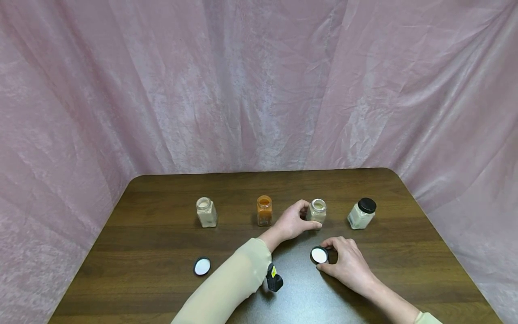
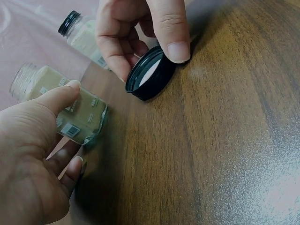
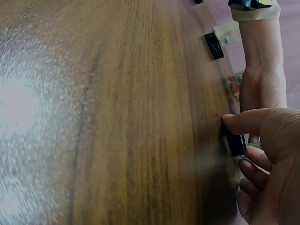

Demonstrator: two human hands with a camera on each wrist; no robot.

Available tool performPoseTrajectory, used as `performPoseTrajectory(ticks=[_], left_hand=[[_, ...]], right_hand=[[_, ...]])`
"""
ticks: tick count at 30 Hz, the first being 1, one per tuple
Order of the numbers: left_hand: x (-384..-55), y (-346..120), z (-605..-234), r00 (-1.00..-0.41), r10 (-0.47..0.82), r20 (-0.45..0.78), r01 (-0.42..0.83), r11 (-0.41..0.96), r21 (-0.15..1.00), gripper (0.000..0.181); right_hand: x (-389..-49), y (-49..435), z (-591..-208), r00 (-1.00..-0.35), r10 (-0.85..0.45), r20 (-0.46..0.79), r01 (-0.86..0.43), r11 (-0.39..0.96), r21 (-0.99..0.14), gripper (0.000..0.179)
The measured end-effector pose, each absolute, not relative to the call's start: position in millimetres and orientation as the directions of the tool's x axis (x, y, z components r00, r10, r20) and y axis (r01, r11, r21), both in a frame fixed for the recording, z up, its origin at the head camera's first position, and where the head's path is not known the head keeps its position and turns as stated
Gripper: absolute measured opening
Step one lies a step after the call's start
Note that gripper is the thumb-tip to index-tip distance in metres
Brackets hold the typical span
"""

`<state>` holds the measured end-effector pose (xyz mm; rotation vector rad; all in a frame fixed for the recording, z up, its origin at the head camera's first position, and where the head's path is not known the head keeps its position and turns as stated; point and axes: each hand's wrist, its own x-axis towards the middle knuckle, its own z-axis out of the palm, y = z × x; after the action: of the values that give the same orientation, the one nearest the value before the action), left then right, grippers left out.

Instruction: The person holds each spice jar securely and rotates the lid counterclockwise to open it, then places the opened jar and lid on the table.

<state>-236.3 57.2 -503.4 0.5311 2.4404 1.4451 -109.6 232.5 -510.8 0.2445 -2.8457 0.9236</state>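
Note:
My left hand (image 1: 294,221) grips a square glass jar (image 1: 318,210) of pale powder; the jar stands uncapped on the table. In the left wrist view, the thumb of that hand lies across the front of the jar (image 2: 77,105). Nearer me, my right hand (image 1: 349,264) pinches a black lid (image 1: 319,255) by its rim between thumb and fingers. The lid's white inner side faces up, and it is at the tabletop. In the right wrist view, the fingers partly cover the lid (image 3: 236,143).
An open jar of orange powder (image 1: 265,211) and an open pale jar (image 1: 207,213) stand to the left. A black-capped jar (image 1: 362,213) is at right. Another lid (image 1: 202,266) lies upturned on the wooden table (image 1: 154,252). Pink curtain (image 1: 259,90) hangs behind.

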Motion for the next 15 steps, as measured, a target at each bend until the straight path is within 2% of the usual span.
performPoseTrajectory(ticks=[15], left_hand=[[-231.9,58.8,-502.0,-0.904,0.427,-0.003,0.211,0.454,0.866,0.052]], right_hand=[[-105.1,237.3,-504.0,-0.967,-0.125,0.224,-0.236,0.771,-0.591,0.055]])
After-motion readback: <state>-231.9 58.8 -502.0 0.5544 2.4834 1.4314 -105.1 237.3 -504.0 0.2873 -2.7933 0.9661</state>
